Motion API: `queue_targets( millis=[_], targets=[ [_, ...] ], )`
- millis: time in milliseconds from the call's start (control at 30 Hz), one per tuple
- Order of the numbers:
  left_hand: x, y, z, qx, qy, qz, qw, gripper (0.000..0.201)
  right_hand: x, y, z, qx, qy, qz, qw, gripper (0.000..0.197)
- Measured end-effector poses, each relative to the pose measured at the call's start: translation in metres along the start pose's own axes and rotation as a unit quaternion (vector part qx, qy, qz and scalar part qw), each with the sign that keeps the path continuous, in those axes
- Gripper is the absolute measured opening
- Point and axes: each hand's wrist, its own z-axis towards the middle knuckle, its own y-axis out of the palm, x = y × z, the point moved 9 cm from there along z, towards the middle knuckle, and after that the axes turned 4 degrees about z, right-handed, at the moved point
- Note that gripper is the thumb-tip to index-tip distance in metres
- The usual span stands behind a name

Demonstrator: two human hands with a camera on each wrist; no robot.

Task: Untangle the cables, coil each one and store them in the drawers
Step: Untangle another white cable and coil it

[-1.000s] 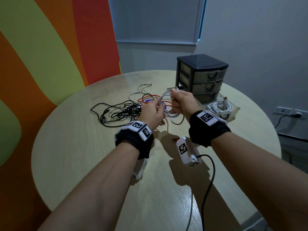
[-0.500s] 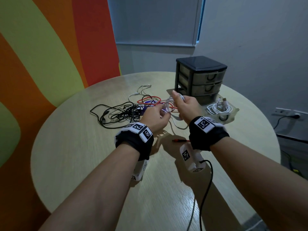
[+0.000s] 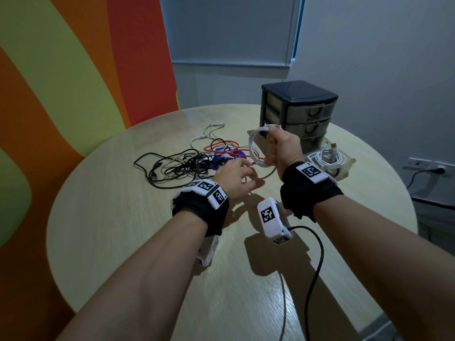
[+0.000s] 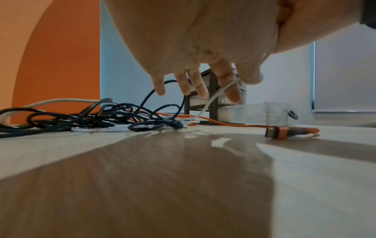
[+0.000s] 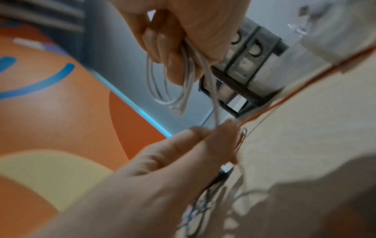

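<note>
My right hand (image 3: 280, 148) grips a coil of white cable (image 3: 254, 148) upright above the table; the loops (image 5: 162, 90) hang from its curled fingers. The coil's loose tail (image 4: 213, 99) runs down to my left hand (image 3: 236, 175), which is lower and to the left and pinches it between thumb and index finger (image 4: 230, 87), the other fingers spread. Behind the hands lies a tangle of black cables (image 3: 177, 166) with a red-orange cable (image 3: 221, 146) and thin white leads (image 3: 209, 131). The dark three-drawer unit (image 3: 298, 109) stands behind my right hand, its upper drawers closed.
A clear pulled-out drawer (image 3: 349, 166) beside the unit holds another coiled white cable (image 3: 325, 158). The orange cable's plug (image 4: 289, 130) lies on the round wooden table (image 3: 123, 217). A black lead (image 3: 317, 254) trails from my right wrist off the near edge.
The hands have come apart: my right hand has lifted the coil, and my left hand has dropped lower, its fingers spreading along the cable's tail.
</note>
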Motion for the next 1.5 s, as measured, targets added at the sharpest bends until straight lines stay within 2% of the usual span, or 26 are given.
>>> queue_targets(
  millis=[100, 200, 267, 333, 433, 500, 600, 700, 767, 867, 933, 1033, 1100, 1167, 1233, 1333, 1433, 1500],
  targets=[
    [-0.001, -0.009, 0.001, 0.029, -0.015, 0.039, 0.999, 0.038, -0.003, 0.007, -0.003, -0.056, -0.027, -0.177, 0.982, 0.028],
    [-0.002, -0.013, 0.000, 0.019, -0.037, 0.058, 0.997, 0.040, 0.005, 0.017, -0.011, -0.144, -0.021, -0.342, 0.928, 0.026],
    [-0.002, -0.014, 0.000, 0.003, -0.044, 0.103, 0.994, 0.046, 0.009, 0.020, -0.014, -0.166, -0.018, -0.401, 0.901, 0.027],
    [-0.001, -0.016, 0.000, 0.008, -0.047, 0.171, 0.984, 0.047, 0.010, 0.024, -0.018, -0.172, -0.024, -0.437, 0.883, 0.028],
    [-0.001, -0.022, -0.003, 0.037, -0.058, 0.239, 0.969, 0.020, 0.010, 0.030, -0.025, -0.176, -0.047, -0.527, 0.830, 0.030],
    [-0.006, -0.025, -0.004, 0.049, -0.083, 0.252, 0.963, 0.028, 0.010, 0.032, -0.032, -0.177, -0.060, -0.597, 0.781, 0.031],
    [-0.011, -0.033, -0.006, 0.072, -0.123, 0.284, 0.948, 0.055, 0.012, 0.030, -0.039, -0.163, -0.084, -0.675, 0.715, 0.026],
    [-0.015, -0.040, -0.008, 0.098, -0.156, 0.320, 0.929, 0.066, 0.021, 0.026, -0.043, -0.154, -0.084, -0.719, 0.673, 0.020],
    [-0.016, -0.043, -0.008, 0.108, -0.166, 0.323, 0.925, 0.062, 0.027, 0.025, -0.044, -0.158, -0.084, -0.731, 0.659, 0.023],
    [-0.016, -0.048, -0.009, 0.134, -0.179, 0.318, 0.921, 0.047, 0.026, 0.027, -0.041, -0.139, -0.114, -0.721, 0.669, 0.025],
    [-0.015, -0.050, -0.010, 0.145, -0.182, 0.307, 0.923, 0.045, 0.023, 0.030, -0.040, -0.125, -0.132, -0.710, 0.680, 0.025],
    [-0.007, -0.051, -0.009, 0.171, -0.138, 0.288, 0.932, 0.042, 0.022, 0.032, -0.038, -0.118, -0.142, -0.696, 0.694, 0.027],
    [-0.001, -0.051, -0.009, 0.190, -0.103, 0.243, 0.945, 0.038, 0.020, 0.028, -0.036, -0.109, -0.135, -0.667, 0.724, 0.027],
    [0.001, -0.046, -0.008, 0.191, -0.075, 0.137, 0.969, 0.036, 0.020, 0.026, -0.036, -0.108, -0.122, -0.622, 0.766, 0.028],
    [0.002, -0.042, -0.007, 0.190, -0.051, 0.019, 0.980, 0.035, 0.022, 0.029, -0.037, -0.122, -0.106, -0.573, 0.803, 0.032],
    [0.000, -0.048, -0.012, 0.229, -0.049, -0.042, 0.971, 0.036, 0.024, 0.039, -0.043, -0.158, -0.106, -0.508, 0.840, 0.036],
    [-0.009, -0.054, -0.015, 0.259, -0.077, -0.077, 0.960, 0.028, 0.023, 0.053, -0.053, -0.198, -0.136, -0.489, 0.839, 0.038],
    [-0.010, -0.060, -0.019, 0.297, -0.075, -0.104, 0.946, 0.035, 0.024, 0.059, -0.058, -0.214, -0.145, -0.475, 0.841, 0.034]
  ],
)
